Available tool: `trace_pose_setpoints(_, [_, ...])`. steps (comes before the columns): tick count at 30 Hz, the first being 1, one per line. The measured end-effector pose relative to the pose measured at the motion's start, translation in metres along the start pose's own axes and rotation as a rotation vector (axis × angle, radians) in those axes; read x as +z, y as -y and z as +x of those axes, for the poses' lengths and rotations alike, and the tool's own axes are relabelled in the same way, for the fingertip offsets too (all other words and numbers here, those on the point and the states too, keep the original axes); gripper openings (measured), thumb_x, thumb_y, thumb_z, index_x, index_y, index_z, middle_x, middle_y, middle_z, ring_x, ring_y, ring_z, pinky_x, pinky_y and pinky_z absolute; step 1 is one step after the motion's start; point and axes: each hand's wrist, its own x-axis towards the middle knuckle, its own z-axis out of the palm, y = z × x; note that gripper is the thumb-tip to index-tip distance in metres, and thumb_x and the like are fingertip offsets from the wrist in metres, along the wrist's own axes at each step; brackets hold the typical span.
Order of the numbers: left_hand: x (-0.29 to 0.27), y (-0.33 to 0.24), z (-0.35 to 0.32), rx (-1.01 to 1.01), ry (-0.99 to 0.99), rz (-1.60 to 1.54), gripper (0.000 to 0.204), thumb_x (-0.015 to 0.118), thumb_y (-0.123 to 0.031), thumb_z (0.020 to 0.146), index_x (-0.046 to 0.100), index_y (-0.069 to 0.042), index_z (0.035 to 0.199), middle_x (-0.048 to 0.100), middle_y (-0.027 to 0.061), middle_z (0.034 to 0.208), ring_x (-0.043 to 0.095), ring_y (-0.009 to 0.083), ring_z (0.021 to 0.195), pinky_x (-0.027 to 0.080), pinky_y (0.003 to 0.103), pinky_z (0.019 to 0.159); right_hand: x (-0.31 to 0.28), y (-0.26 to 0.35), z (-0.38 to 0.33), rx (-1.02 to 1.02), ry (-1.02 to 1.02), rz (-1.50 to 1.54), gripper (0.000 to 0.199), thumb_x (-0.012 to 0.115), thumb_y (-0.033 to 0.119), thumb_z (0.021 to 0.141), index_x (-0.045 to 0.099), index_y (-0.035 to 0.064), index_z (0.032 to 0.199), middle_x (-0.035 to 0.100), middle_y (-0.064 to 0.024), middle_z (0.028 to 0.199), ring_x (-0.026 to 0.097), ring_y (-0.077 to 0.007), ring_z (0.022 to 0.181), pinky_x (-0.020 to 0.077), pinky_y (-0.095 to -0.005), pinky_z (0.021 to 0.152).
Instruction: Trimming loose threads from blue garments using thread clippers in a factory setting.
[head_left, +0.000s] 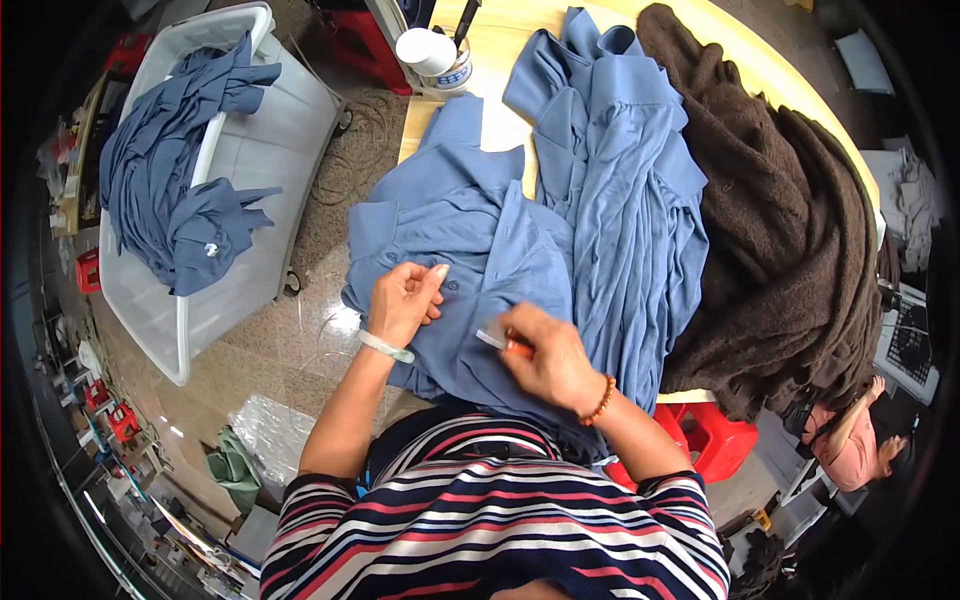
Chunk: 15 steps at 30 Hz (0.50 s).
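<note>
A blue knit garment (530,245) with a buttoned front lies bunched on the table before me. My left hand (405,302) is over its left part, fingers pinched together beside a dark button (452,286); anything between the fingertips is too small to make out. My right hand (548,358), slightly blurred, is closed around a small orange-handled tool (519,348) with a pale flat tip, just above the garment's lower right. The rest of the tool is hidden in the fingers, so its kind is unclear.
More blue garments (625,200) and a dark brown knit pile (780,230) cover the table's right. At its far left edge stands a cup (455,75) holding a pen. A grey-white wheeled bin (255,160) holds blue garments; a red stool (722,440) is under the table. Another person (850,445) sits far right.
</note>
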Motion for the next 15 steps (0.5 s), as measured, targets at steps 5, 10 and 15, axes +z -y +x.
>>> trace_pose_setpoints(5, [0.008, 0.016, 0.006, -0.085, -0.036, -0.148, 0.04, 0.07, -0.038, 0.086, 0.061, 0.0, 0.081, 0.062, 0.0071, 0.065, 0.058, 0.0113, 0.048, 0.046, 0.022, 0.043, 0.015, -0.025, 0.04, -0.079, -0.202, -0.007, 0.028, 0.068, 0.002, 0.075, 0.06, 0.0034, 0.101, 0.059, -0.0135, 0.085, 0.062, -0.031, 0.076, 0.0505, -0.0366, 0.068])
trace_pose_setpoints(10, [0.009, 0.018, 0.005, -0.152, -0.047, -0.252, 0.044, 0.071, -0.042, 0.084, 0.061, 0.001, 0.078, 0.063, 0.0078, 0.066, 0.06, 0.0128, 0.048, 0.049, 0.023, 0.043, 0.026, -0.032, 0.047, 0.057, -0.066, -0.189, 0.023, 0.062, 0.01, 0.081, 0.06, 0.0042, 0.104, 0.061, -0.0145, 0.093, 0.062, -0.0376, 0.079, 0.0508, -0.0434, 0.07])
trace_pose_setpoints(15, [0.016, 0.019, -0.005, -0.161, -0.015, -0.251, 0.04, 0.069, -0.042, 0.086, 0.063, -0.003, 0.081, 0.062, 0.0051, 0.065, 0.061, 0.0123, 0.049, 0.048, 0.022, 0.042, 0.031, -0.03, 0.027, -0.072, -0.074, -0.199, 0.025, 0.065, 0.007, 0.077, 0.06, 0.0043, 0.102, 0.059, -0.013, 0.093, 0.062, -0.0349, 0.075, 0.0511, -0.041, 0.065])
